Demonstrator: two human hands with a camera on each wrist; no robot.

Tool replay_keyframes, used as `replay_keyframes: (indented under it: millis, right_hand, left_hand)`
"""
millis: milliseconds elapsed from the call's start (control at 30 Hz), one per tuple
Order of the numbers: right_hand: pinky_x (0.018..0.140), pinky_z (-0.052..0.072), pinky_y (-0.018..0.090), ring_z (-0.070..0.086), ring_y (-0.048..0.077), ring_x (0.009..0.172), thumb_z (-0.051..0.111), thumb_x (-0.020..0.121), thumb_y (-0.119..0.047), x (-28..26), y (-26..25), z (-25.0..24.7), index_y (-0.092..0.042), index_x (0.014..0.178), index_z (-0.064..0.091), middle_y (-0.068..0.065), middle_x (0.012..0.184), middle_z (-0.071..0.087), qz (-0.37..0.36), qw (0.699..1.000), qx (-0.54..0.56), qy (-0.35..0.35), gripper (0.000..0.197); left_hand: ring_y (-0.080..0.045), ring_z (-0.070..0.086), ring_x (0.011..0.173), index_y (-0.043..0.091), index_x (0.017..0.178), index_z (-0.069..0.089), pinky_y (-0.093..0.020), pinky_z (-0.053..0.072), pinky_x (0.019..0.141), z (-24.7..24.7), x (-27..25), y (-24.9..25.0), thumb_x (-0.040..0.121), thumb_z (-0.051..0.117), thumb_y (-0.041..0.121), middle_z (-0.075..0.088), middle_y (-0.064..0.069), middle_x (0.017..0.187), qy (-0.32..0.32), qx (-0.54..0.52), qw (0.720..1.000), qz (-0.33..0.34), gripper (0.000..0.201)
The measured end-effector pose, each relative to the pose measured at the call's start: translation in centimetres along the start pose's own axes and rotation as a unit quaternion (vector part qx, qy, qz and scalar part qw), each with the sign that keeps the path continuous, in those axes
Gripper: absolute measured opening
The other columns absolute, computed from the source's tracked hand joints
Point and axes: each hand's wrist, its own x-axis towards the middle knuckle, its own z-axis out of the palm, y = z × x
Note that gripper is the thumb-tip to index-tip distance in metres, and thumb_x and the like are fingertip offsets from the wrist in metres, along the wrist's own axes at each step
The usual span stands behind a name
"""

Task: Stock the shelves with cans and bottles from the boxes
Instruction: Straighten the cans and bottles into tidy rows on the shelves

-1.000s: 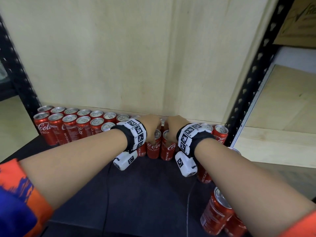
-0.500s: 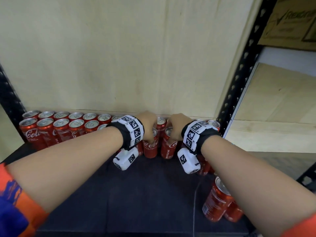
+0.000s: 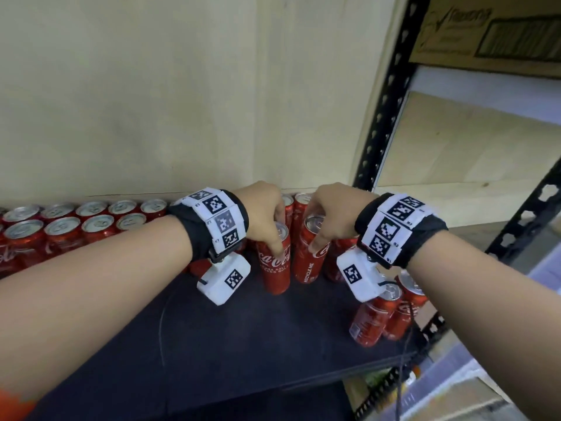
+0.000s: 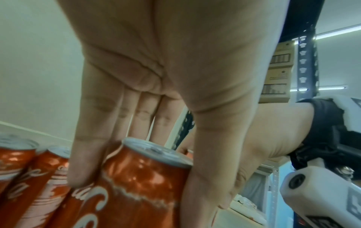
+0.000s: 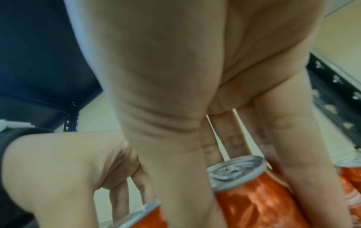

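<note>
- While I watch from the head view, the pale back panel (image 3: 151, 95) fills the far side, and the dark shelf (image 3: 243, 344) runs below it from left to right.
- On the right I see a black perforated upright (image 3: 384, 98), with a cardboard box (image 3: 485, 28) on the level above, at far right.
- Along the far left of the shelf stands a row of red cans (image 3: 69, 229), two deep, upright and touching one another.
- My left hand (image 3: 264, 208) reaches down from above over a left can (image 3: 274, 262); its thumb and fingers are clamped on the can's upper wall. The left wrist view shows fingers (image 4: 87, 154) behind the rim and the thumb in front.
- My right hand (image 3: 334, 214) is clamped the same way on a right can (image 3: 308, 253), thumb on the near side, fingers on the far side.
- Both held cans stand upright just beside each other, mid-shelf, near the back panel; I cannot tell whether their bases touch the shelf.
- Two loose cans (image 3: 385, 314) stand at the near right corner, close together.
</note>
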Motion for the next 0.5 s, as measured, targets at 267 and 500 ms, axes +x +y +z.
replay_keyframes:
  millis: [267,500]
  right_hand:
    - [0.08,0.059,0.034,0.068,0.016,0.091,0.09,0.063,-0.052,-4.8,0.3,1.7,-0.019,0.113,0.074,-0.003,0.103,0.074,0.018,1.0,0.002,-0.02,0.062]
    - [0.086,0.054,0.031,0.061,0.012,0.102,0.09,0.063,-0.052,-7.5,-0.1,3.6,-0.027,0.126,0.069,-0.01,0.117,0.067,0.018,0.999,0.005,-0.031,0.07]
  left_hand:
    - [-0.006,0.069,0.074,0.021,0.089,0.078,-0.032,0.061,0.072,2.7,-2.0,1.6,0.052,0.096,0.047,0.074,0.011,0.079,-0.022,-0.022,0.997,0.076,0.049]
    - [-0.003,0.069,0.078,0.021,0.092,0.078,-0.033,0.062,0.073,4.9,-3.3,2.0,0.049,0.095,0.05,0.074,0.012,0.083,-0.048,-0.041,0.991,0.114,0.054]
